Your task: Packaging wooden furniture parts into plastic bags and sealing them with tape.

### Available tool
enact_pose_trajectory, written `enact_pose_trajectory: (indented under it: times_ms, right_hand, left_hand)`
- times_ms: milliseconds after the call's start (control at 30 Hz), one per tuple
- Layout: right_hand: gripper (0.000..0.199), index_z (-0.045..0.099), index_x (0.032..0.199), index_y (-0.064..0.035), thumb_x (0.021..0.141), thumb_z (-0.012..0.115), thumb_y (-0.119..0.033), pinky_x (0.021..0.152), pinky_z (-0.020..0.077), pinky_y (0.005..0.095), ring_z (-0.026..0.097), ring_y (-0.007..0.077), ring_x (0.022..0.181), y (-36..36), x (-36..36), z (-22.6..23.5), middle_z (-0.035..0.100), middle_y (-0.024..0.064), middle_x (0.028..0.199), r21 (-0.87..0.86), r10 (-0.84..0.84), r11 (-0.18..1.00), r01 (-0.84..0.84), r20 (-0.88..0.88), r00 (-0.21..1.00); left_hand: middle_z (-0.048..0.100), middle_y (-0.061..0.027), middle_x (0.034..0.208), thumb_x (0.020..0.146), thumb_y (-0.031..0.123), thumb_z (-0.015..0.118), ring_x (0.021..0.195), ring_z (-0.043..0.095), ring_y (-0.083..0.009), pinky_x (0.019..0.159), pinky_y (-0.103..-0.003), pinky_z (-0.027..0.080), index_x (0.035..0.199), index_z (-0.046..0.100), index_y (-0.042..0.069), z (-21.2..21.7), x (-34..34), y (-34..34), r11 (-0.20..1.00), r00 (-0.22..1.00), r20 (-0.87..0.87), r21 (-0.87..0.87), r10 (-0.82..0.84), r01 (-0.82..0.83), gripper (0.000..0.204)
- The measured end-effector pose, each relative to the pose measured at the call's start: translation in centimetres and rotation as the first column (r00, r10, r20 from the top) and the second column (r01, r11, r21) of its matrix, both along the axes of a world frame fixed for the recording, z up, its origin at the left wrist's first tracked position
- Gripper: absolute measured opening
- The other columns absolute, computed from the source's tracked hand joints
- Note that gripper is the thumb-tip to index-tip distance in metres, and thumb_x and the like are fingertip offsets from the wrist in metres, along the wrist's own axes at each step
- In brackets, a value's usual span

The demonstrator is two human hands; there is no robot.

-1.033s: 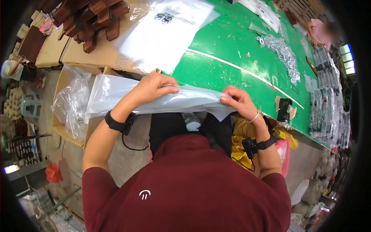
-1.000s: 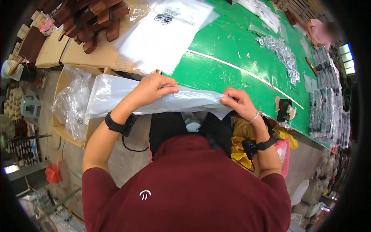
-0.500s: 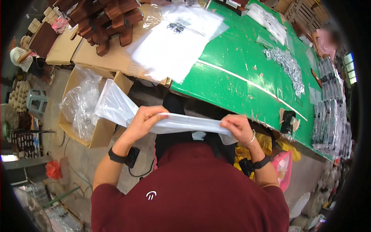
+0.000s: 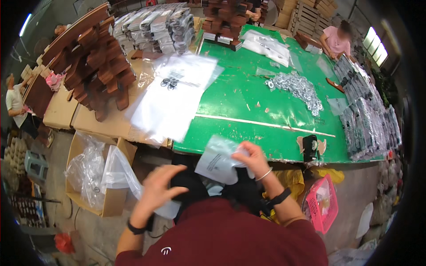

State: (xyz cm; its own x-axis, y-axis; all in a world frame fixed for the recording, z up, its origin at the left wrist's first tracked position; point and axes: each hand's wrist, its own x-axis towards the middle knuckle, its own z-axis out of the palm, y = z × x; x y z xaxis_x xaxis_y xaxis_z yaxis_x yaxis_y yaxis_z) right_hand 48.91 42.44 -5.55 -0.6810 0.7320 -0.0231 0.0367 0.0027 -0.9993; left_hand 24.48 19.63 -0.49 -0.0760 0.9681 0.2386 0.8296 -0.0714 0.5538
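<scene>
Pinching a translucent plastic bag at its right side, the right hand has thumb and fingers close together, and their tips partly cover the bag's edge. From my remote seat I find the bag over the lap, in front of the near edge of the green table; the dark print on it is too small for me to make out. Left of it, well apart from the bag, the left hand is spread wide, thumb and fingers parted with nothing between them. A long whitish plastic sleeve slopes from the cardboard box and passes behind that hand; as far as my view allows, I cannot tell whether the two touch. Crumpled clear film fills the box's left part and hides its bottom. Beyond, I see a sheaf of flat clear bags, its top glaring white, and a heap of small clear packets whose contents blur together. A black object lies by the table's near edge. Dark brown wooden pieces are piled at upper left, wrapped bundles line the right side, and a pink basket stands below the table, partly shadowed inside.
</scene>
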Motion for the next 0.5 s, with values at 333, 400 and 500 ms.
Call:
enact_pose_trajectory:
  times_ms: [333,400,500]
  right_hand:
    - [0.022,0.064,0.103,-0.0032,0.086,0.075,-0.013,0.076,0.0500,0.0282,0.059,0.0088,0.083,-3.0,-5.4,1.9,0.065,0.0002,0.092,-0.109,0.103,0.987,-0.116,-0.125,0.987]
    - [0.025,0.062,0.114,-0.0025,0.091,0.069,-0.009,0.085,0.0500,0.0292,0.061,0.0105,0.092,-2.2,-5.9,0.7,0.067,0.0026,0.103,-0.243,-0.042,0.970,-0.023,-0.258,0.965]
    - [0.025,0.061,0.116,-0.0030,0.093,0.067,-0.009,0.089,0.0478,0.0288,0.061,0.0114,0.098,-1.6,-7.9,-0.3,0.067,0.0041,0.109,-0.384,-0.069,0.922,-0.049,-0.288,0.955]
  left_hand:
    - [0.062,-0.0166,0.087,0.082,0.003,0.062,0.083,0.064,-0.0357,0.069,-0.041,0.049,0.093,0.064,-0.002,-4.1,4.9,7.3,0.938,0.898,0.409,0.218,0.162,-0.269,0.013]
    - [0.061,-0.0156,0.085,0.081,0.002,0.061,0.082,0.063,-0.0356,0.070,-0.040,0.048,0.095,0.065,-0.002,-3.2,3.8,7.3,0.919,0.874,0.437,0.211,0.214,-0.331,0.015]
    - [0.056,-0.0139,0.078,0.079,0.001,0.061,0.071,0.058,-0.0319,0.064,-0.036,0.045,0.093,0.066,-0.002,-3.0,2.2,6.1,0.921,0.842,0.506,0.207,0.187,-0.329,0.015]
